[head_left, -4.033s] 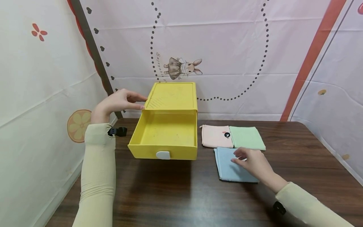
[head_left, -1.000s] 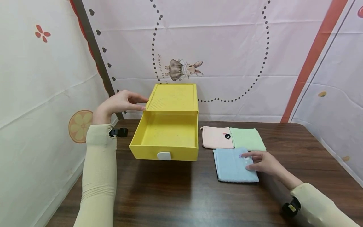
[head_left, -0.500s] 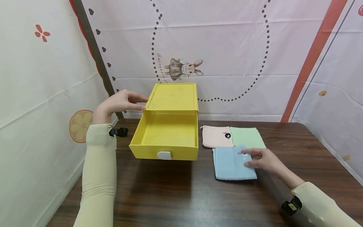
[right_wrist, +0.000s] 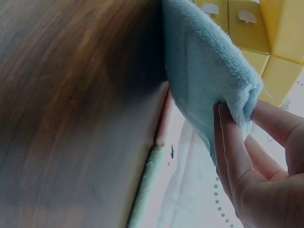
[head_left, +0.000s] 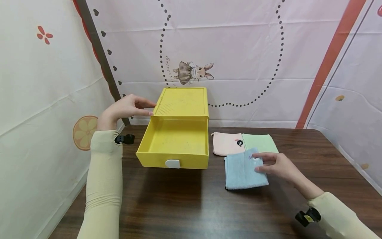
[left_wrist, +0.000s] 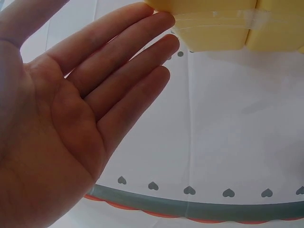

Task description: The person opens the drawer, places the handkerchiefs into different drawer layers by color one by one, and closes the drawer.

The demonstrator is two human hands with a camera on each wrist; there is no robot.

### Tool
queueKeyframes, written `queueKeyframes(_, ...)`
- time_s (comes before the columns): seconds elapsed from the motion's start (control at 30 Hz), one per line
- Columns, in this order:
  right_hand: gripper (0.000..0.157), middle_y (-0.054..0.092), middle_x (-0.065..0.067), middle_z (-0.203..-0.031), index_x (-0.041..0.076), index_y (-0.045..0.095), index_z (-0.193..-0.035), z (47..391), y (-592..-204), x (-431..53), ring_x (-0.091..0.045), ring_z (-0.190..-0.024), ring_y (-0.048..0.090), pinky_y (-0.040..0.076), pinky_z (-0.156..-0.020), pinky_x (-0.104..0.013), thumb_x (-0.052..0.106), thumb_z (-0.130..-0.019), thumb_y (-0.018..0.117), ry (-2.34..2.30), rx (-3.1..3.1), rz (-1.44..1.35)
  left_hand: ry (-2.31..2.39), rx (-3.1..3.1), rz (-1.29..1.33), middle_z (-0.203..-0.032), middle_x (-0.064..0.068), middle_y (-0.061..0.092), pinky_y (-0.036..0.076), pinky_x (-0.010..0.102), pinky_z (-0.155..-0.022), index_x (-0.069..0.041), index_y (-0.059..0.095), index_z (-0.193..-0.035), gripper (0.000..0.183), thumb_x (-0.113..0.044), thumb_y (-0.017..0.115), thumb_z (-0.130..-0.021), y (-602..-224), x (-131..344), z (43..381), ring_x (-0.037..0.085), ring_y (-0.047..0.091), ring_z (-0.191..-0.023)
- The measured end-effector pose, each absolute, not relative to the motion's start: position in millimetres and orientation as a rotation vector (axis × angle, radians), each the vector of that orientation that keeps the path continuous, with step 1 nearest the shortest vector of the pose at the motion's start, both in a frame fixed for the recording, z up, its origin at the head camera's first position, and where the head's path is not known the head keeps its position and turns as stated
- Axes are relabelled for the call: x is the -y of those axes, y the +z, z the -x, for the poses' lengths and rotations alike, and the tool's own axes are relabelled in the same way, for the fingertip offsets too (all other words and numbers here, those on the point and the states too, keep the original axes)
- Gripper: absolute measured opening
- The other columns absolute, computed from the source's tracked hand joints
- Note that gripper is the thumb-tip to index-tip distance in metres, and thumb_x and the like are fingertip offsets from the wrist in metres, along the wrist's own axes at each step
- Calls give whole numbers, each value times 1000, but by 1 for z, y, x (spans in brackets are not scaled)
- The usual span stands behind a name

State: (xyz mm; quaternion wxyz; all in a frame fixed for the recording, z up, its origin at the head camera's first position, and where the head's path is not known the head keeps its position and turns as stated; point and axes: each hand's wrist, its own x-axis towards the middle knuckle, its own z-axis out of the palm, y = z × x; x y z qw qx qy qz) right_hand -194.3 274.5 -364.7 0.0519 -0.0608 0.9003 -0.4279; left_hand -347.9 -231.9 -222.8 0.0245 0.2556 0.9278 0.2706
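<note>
A pale fabric backdrop, printed with dotted lines and a sideways rabbit, hangs behind a dark wood-grain table with a soft sheen. On the left, a yellow drawer unit has its top drawer pulled out; the left hand, fingers nearly straight, touches its left edge. To the right, the right hand pinches a folded blue towel, right edge raised, just nearer than folded pink and green towels lying side by side.
</note>
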Motion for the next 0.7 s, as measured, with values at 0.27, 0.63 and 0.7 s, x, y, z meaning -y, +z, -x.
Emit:
queueKeyframes(0.27,58,61,-19,-124,10,61,-128,191,-353,-270,-19,-99,65,54,-71,-25,35,-78,77,-1346,-2737,181,852,-2856,-795,-127,4,62,50,47,-89,-23,65,-123,48,-44,73,-80,-222,232,349,19,59,-110)
queueKeyframes(0.63,58,51,-22,-134,14,59,-131,189,-337,-271,-40,-114,58,54,-80,-40,40,-82,73,-1289,-2790,203,853,-2856,-797,-127,5,62,50,46,-89,-19,64,-125,47,-38,72,-83,-216,227,339,21,59,-110)
queueKeyframes(0.7,58,51,-22,-135,15,58,-132,188,-334,-270,-39,-114,58,54,-80,-38,40,-81,73,-1301,-2787,198,854,-2859,-799,-126,4,63,50,46,-89,-21,65,-124,47,-40,73,-82,-219,229,343,20,59,-110)
